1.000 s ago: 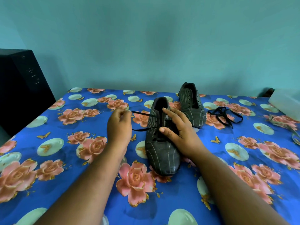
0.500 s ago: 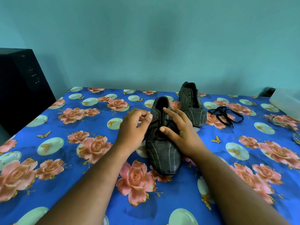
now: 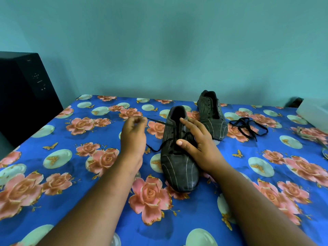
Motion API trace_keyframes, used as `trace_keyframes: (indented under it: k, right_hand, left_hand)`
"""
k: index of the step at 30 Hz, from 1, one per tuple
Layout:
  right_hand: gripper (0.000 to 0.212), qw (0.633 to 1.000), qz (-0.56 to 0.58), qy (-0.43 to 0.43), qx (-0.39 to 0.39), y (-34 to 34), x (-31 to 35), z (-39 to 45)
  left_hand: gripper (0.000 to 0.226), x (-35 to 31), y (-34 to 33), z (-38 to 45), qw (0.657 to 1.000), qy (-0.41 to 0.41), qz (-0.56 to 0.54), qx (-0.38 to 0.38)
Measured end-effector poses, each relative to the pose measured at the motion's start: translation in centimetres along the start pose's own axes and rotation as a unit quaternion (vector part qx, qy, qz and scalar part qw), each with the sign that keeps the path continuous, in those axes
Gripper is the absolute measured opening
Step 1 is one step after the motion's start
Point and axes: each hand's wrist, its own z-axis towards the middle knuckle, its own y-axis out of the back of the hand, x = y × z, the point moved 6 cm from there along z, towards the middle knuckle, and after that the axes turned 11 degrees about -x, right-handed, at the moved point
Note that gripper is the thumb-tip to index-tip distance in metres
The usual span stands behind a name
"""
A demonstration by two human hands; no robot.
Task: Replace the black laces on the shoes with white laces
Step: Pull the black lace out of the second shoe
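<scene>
A dark striped shoe (image 3: 179, 167) lies toe toward me on the flowered blue cloth, with a black lace (image 3: 159, 122) partly threaded in it. My right hand (image 3: 198, 144) rests on the shoe's upper, fingers spread, thumb across the laces. My left hand (image 3: 134, 134) hovers to the left of the shoe and pinches one end of the black lace, pulled out sideways. The lace's other loose end trails on the cloth below that hand. A second dark shoe (image 3: 211, 114) without a lace stands behind. A loose black lace (image 3: 248, 127) lies to its right.
A black cabinet (image 3: 26, 96) stands at the left edge of the bed. A white box (image 3: 314, 110) sits at the far right, with a pale object (image 3: 312, 134) in front of it. The blue cloth (image 3: 71, 174) stretches left and toward me.
My left hand came in to the shoe's eyelets, took the lace, and has now drawn it out to the left. My right hand stayed on the shoe.
</scene>
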Motion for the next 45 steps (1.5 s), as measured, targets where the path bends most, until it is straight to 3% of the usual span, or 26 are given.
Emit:
trace_keyframes:
  k: [3, 4, 6, 9, 14, 17, 19, 21, 24, 26, 28, 32, 36, 40, 42, 45]
  right_hand:
    - [0.076, 1.0, -0.003, -0.002, 0.0, 0.0, -0.1, 0.0]
    - [0.076, 1.0, -0.004, -0.001, -0.001, 0.0, -0.1, 0.0]
    - [0.076, 1.0, -0.006, 0.0, -0.003, 0.0, -0.1, -0.1]
    - [0.076, 1.0, -0.005, 0.007, -0.009, 0.0, 0.0, 0.0]
    - [0.076, 1.0, -0.007, 0.01, -0.009, 0.0, -0.1, 0.0]
    - [0.076, 1.0, -0.002, 0.013, -0.006, 0.0, 0.0, 0.0]
    - [0.074, 1.0, 0.005, 0.014, -0.005, 0.0, 0.2, 0.0]
    - [0.073, 1.0, 0.005, 0.013, -0.003, 0.0, 0.1, -0.1]
    - [0.072, 1.0, 0.008, 0.002, 0.004, 0.0, -0.1, -0.1]
    - [0.072, 1.0, 0.013, -0.003, 0.006, 0.0, -0.2, -0.1]
    - [0.072, 1.0, 0.022, 0.002, -0.004, 0.2, -0.1, -0.1]
    - [0.059, 0.998, 0.007, 0.034, -0.047, 1.9, 0.4, 0.2]
    - [0.034, 0.989, -0.037, 0.113, -0.084, 3.2, 1.4, 0.3]
    - [0.021, 0.974, -0.094, 0.187, -0.089, 2.8, 2.5, 0.1]
    - [0.018, 0.971, -0.114, 0.198, -0.07, 2.4, 2.8, 0.1]
    - [0.011, 0.976, -0.111, 0.183, -0.048, 2.1, 3.3, 0.0]
  left_hand:
    - [0.01, 0.7, 0.3, 0.5, 0.996, -0.005, 0.076, -0.035]
    - [0.006, 0.7, 0.1, 0.4, 0.988, -0.053, 0.146, -0.021]
    - [0.027, 0.1, -0.6, -0.3, 0.946, -0.177, 0.272, 0.028]
    - [0.044, -0.9, -2.3, -1.9, 0.912, -0.307, 0.245, 0.117]
    - [0.017, 0.0, -3.5, -3.3, 0.893, -0.351, 0.246, 0.136]
    - [0.024, 0.2, -3.6, -3.0, 0.909, -0.311, 0.238, 0.144]
    - [0.027, 0.4, -3.6, -3.0, 0.956, -0.176, 0.145, 0.183]
    - [0.025, 0.7, -3.5, -3.2, 0.978, -0.019, 0.038, 0.203]
    - [0.032, 0.5, -2.3, -2.2, 0.985, 0.1, -0.063, 0.127]
    - [0.031, -0.1, -1.4, -1.4, 0.991, 0.091, -0.055, 0.082]
    - [0.023, -0.2, -0.8, -0.9, 0.996, 0.022, 0.061, 0.061]
    - [0.005, 0.8, -0.5, 0.2, 0.962, -0.083, 0.251, 0.074]
    - [0.029, -0.1, -1.3, -0.7, 0.95, -0.125, 0.241, 0.153]
    - [0.062, 0.5, -2.5, -2.5, 0.939, -0.04, 0.16, 0.3]
    - [0.077, 1.1, -2.7, -3.0, 0.922, -0.011, 0.15, 0.356]
    - [0.097, 1.3, -2.7, -3.0, 0.904, -0.044, 0.19, 0.381]
